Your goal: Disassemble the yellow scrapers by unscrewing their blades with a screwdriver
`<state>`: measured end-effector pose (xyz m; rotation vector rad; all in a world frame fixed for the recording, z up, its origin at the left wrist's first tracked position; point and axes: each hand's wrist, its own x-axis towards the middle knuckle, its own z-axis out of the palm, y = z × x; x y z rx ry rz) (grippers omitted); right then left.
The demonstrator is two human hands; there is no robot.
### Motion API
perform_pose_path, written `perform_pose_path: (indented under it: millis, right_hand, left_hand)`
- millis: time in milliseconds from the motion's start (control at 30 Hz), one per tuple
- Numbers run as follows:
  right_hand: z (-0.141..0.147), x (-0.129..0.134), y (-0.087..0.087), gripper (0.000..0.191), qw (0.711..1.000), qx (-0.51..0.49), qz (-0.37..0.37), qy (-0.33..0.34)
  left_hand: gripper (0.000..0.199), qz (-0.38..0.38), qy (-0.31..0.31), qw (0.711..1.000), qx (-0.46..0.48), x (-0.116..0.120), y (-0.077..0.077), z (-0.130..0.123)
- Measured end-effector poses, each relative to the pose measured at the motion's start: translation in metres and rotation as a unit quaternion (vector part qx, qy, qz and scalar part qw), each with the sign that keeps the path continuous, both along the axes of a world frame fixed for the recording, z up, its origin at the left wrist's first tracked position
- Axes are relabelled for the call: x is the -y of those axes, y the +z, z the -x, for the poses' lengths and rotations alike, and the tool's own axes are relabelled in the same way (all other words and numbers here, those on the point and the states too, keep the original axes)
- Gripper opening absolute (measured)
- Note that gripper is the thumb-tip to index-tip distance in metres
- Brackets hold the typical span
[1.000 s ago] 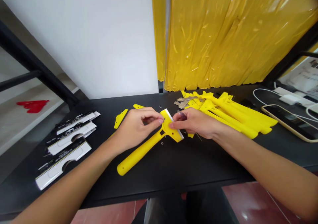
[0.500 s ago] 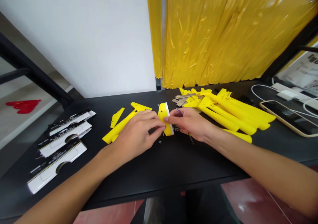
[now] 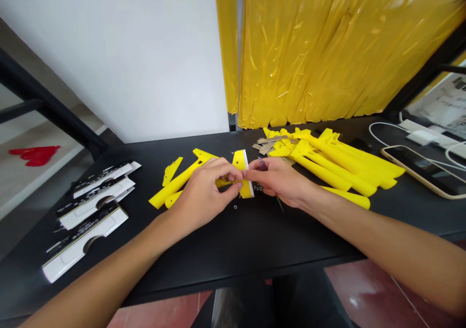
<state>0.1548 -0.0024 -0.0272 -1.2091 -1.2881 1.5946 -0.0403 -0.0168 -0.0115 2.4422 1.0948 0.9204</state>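
Note:
A small yellow foam-like plate [image 3: 239,159] with a white strip along its right edge lies between my hands, looking like a model-plane tail part. My left hand [image 3: 213,185] is closed, thumb and index fingertip pinched over the plate's middle; what they pinch is too small to make out. My right hand [image 3: 276,175] is closed too, its fingertips meeting the left ones there. From under its curled fingers sticks a thin dark rod [image 3: 280,204], and something purple [image 3: 262,164] shows between the fingers. Beneath my left hand lies a long yellow part with a tail end [image 3: 174,183].
Several yellow plane parts [image 3: 338,165] are piled at right, near brown scraps [image 3: 267,146]. A phone [image 3: 425,170] with white cables lies beyond. White-and-black folded boxes [image 3: 85,243] stand left. A small yellow fin [image 3: 172,171] and tiny ring [image 3: 235,206] rest on the black table [image 3: 233,245].
My left index finger has lifted and straightened, and its fingertips now meet my right fingertips. My left hand has shifted slightly, showing more of the yellow parts beneath. The plate has barely moved.

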Motion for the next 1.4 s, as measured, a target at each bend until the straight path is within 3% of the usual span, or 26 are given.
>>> perform_pose_path:
  millis: [233, 500, 667, 833, 933, 1000, 1067, 1133, 1200, 1267, 1400]
  right_hand:
    - [-0.005, -0.003, 0.005, 0.040, 0.998, -0.050, 0.030, 0.017]
    - [-0.010, -0.009, 0.009, 0.035, 0.980, -0.156, 0.125, 0.004]
    - [-0.009, -0.007, 0.010, 0.033, 0.973, -0.179, 0.146, 0.019]
    - [-0.009, -0.007, 0.010, 0.026, 0.971, -0.175, 0.157, 0.034]
    - [-0.012, -0.007, 0.014, 0.024, 0.976, -0.146, 0.146, 0.067]
    - [-0.015, -0.006, 0.017, 0.028, 0.992, -0.074, 0.074, 0.071]
    - [-0.017, -0.005, 0.018, 0.028, 0.993, 0.052, -0.085, 0.063]
    - [-0.018, -0.004, 0.015, 0.017, 0.940, 0.192, -0.269, 0.083]
    - [-0.018, -0.004, 0.009, 0.011, 0.867, 0.286, -0.387, 0.130]
    - [-0.017, -0.005, 0.002, 0.017, 0.823, 0.328, -0.429, 0.175]
    - [-0.016, -0.010, -0.008, 0.023, 0.798, 0.352, -0.439, 0.218]
  left_hand:
    - [0.020, -0.165, -0.063, 0.983, -0.056, -0.003, -0.004, 0.007]
    - [0.027, -0.329, -0.060, 0.918, -0.213, -0.007, -0.001, 0.014]
    - [0.037, -0.344, -0.045, 0.906, -0.240, -0.004, -0.002, 0.016]
    - [0.037, -0.288, -0.067, 0.936, -0.193, -0.005, -0.003, 0.020]
    - [0.035, -0.267, -0.036, 0.953, -0.140, -0.009, -0.005, 0.023]
    - [0.028, -0.236, 0.021, 0.968, -0.078, -0.013, -0.004, 0.025]
    - [0.022, -0.178, 0.098, 0.979, -0.001, -0.017, 0.001, 0.027]
    - [0.022, -0.102, 0.162, 0.978, 0.079, -0.021, 0.008, 0.030]
    - [0.024, -0.024, 0.185, 0.971, 0.148, -0.025, 0.015, 0.034]
    - [0.025, 0.045, 0.179, 0.962, 0.200, -0.027, 0.022, 0.037]
    - [0.027, 0.201, 0.140, 0.933, 0.263, -0.029, 0.028, 0.040]
